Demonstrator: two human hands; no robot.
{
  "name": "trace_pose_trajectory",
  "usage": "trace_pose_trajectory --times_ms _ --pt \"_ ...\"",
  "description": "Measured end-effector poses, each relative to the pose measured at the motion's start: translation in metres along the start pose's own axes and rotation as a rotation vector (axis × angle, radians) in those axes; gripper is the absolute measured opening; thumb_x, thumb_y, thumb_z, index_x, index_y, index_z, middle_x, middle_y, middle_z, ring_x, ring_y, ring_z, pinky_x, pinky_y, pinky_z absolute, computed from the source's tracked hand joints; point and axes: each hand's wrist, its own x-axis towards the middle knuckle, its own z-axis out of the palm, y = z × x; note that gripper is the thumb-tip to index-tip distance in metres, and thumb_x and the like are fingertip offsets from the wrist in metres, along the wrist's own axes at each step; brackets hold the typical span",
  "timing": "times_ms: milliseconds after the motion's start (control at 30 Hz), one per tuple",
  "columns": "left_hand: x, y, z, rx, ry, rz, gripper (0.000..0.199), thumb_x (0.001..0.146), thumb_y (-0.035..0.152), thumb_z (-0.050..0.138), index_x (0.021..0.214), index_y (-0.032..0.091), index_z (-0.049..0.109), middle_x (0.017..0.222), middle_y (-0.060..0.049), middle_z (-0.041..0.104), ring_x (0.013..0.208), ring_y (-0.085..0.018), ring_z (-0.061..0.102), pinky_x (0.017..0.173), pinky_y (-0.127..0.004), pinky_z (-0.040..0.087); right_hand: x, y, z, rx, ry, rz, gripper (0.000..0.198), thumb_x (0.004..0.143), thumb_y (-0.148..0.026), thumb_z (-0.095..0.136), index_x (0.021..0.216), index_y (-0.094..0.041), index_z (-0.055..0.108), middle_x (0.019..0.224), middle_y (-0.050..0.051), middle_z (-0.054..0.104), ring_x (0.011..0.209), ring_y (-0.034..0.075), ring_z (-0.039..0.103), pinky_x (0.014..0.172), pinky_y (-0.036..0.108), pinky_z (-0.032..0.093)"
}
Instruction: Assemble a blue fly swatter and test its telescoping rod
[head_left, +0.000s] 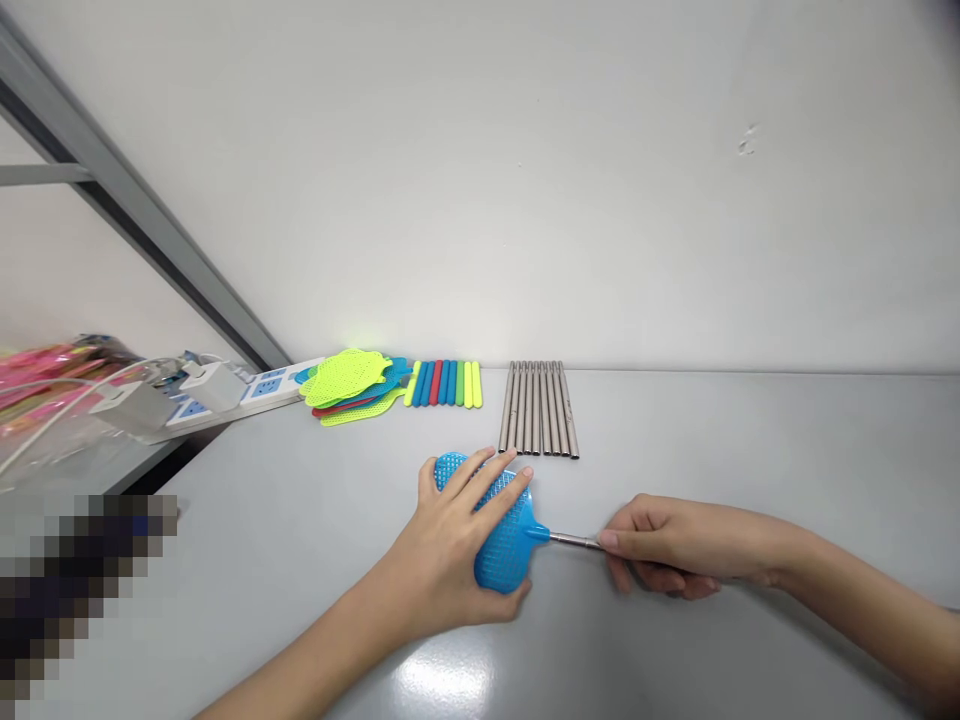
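My left hand (457,545) grips a blue perforated fly swatter head (510,550), its fingers spread across the mesh and the thumb at the near edge. A thin metal rod (574,540) runs from the neck of the head to the right. My right hand (660,550) is closed around this rod and hides its far end. Just beyond the hands lies a row of several metal rods (536,408). Farther left, several coloured handle grips (444,383) in yellow, blue, red and green lie side by side.
A stack of fly swatter heads (349,380) lies at the back left. Beside it is a white power strip (277,385) with plugged-in chargers (214,385) and cables. Pink items in clear plastic (45,385) are at the far left. A white wall (570,180) bounds the grey table (750,440).
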Motion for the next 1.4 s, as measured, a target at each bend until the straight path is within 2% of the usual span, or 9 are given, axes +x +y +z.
trace_pose_trajectory --times_ms 133,233,333,433,667,1033,1267,1400 --pt "-0.001 -0.001 0.003 -0.008 -0.003 -0.013 0.076 0.065 0.043 0.052 0.132 0.023 0.023 0.137 -0.008 0.026 0.122 -0.033 0.022 0.092 -0.054 0.012 -0.002 -0.001 -0.001 -0.155 0.058 -0.015 0.031 0.077 -0.045 0.050 0.072 -0.015 0.053 0.050 -0.004 0.043 0.038 0.005 0.037 0.035 0.016 0.028" --pt "-0.002 0.001 0.006 -0.019 0.023 -0.058 0.076 0.065 0.043 0.052 0.133 0.023 0.022 0.136 -0.009 0.027 0.122 -0.032 0.023 0.092 -0.052 0.014 -0.004 -0.003 -0.002 -0.287 0.257 -0.084 0.027 0.074 -0.044 0.052 0.075 -0.017 0.051 0.055 -0.003 0.046 0.044 0.008 0.043 0.039 0.018 0.031" --pt "-0.003 0.003 0.007 -0.029 0.040 -0.102 0.076 0.065 0.045 0.052 0.132 0.023 0.023 0.135 -0.009 0.030 0.120 -0.032 0.025 0.092 -0.051 0.016 -0.004 -0.007 -0.001 -0.442 0.422 -0.179 0.028 0.075 -0.042 0.051 0.065 -0.016 0.051 0.055 -0.003 0.043 0.050 0.009 0.040 0.043 0.019 0.028" --pt "-0.003 0.004 0.008 -0.022 0.071 -0.104 0.076 0.063 0.044 0.053 0.131 0.022 0.026 0.133 -0.009 0.033 0.118 -0.032 0.028 0.091 -0.049 0.018 -0.004 -0.008 0.003 -0.556 0.485 -0.199 0.029 0.078 -0.039 0.046 0.060 -0.016 0.051 0.054 -0.003 0.040 0.050 0.008 0.033 0.044 0.021 0.024" --pt "-0.004 0.007 0.007 0.019 0.184 -0.054 0.068 0.062 0.035 0.052 0.126 0.019 0.036 0.131 -0.009 0.036 0.116 -0.032 0.029 0.089 -0.048 0.020 -0.005 -0.007 0.009 -0.507 0.401 -0.205 0.033 0.081 -0.034 0.040 0.054 -0.017 0.035 0.052 -0.005 0.024 0.048 0.008 0.022 0.043 0.022 0.018" --pt "-0.006 0.013 0.008 -0.002 0.173 -0.045 0.065 0.064 0.042 0.050 0.125 0.023 0.038 0.127 -0.007 0.042 0.112 -0.034 0.033 0.087 -0.053 0.020 0.001 0.001 0.010 -0.315 0.259 -0.132 0.035 0.082 -0.038 0.040 0.061 -0.014 0.054 0.045 -0.006 0.029 0.042 0.006 0.024 0.039 0.020 0.018" --pt "-0.007 0.017 0.006 0.005 0.112 -0.022 0.069 0.060 0.033 0.050 0.126 0.021 0.036 0.127 -0.008 0.041 0.114 -0.035 0.030 0.087 -0.053 0.018 0.001 0.000 0.013 -0.006 0.112 -0.021 0.037 0.081 -0.042 0.042 0.056 -0.014 0.050 0.040 -0.008 0.023 0.036 0.005 0.017 0.035 0.019 0.013" --pt "-0.008 0.018 0.006 -0.010 0.099 -0.016 0.069 0.059 0.032 0.049 0.126 0.022 0.036 0.129 -0.006 0.039 0.114 -0.035 0.029 0.087 -0.053 0.015 -0.001 -0.003 0.015 0.116 0.071 0.053 0.038 0.079 -0.046 0.044 0.058 -0.015 0.049 0.041 -0.008 0.026 0.036 0.004 0.017 0.033 0.019 0.010"
